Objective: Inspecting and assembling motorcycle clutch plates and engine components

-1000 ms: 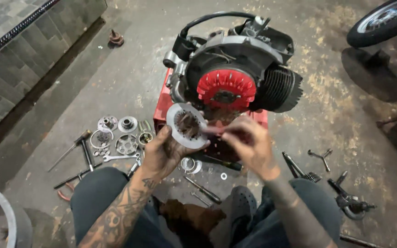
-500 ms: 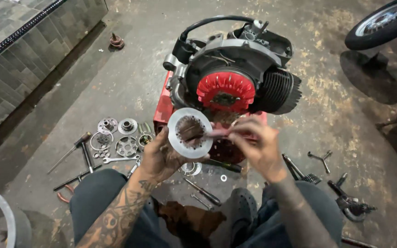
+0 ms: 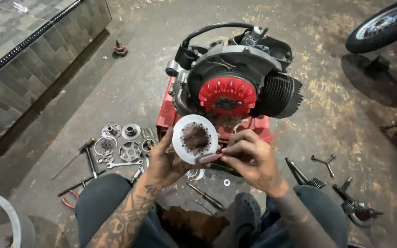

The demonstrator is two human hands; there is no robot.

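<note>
left hand [image 3: 164, 160] fingers grip flat white ring disc [image 3: 195, 138] | right hand [image 3: 249, 158] fingers pinch small reddish tool [image 3: 210, 158]

Bare, tattooed arms and dark work clothes

The left hand [image 3: 164, 160] led back into an unsleeved forearm covered in dark ink: small marks just behind the wrist, then larger skull-like figures and leafy shapes further up. The right hand [image 3: 251, 158] carried fainter ink across its back and along the forearm, also bare. Below both wrists the legs wore dark trousers, with dark perforated clogs on the feet.
</note>
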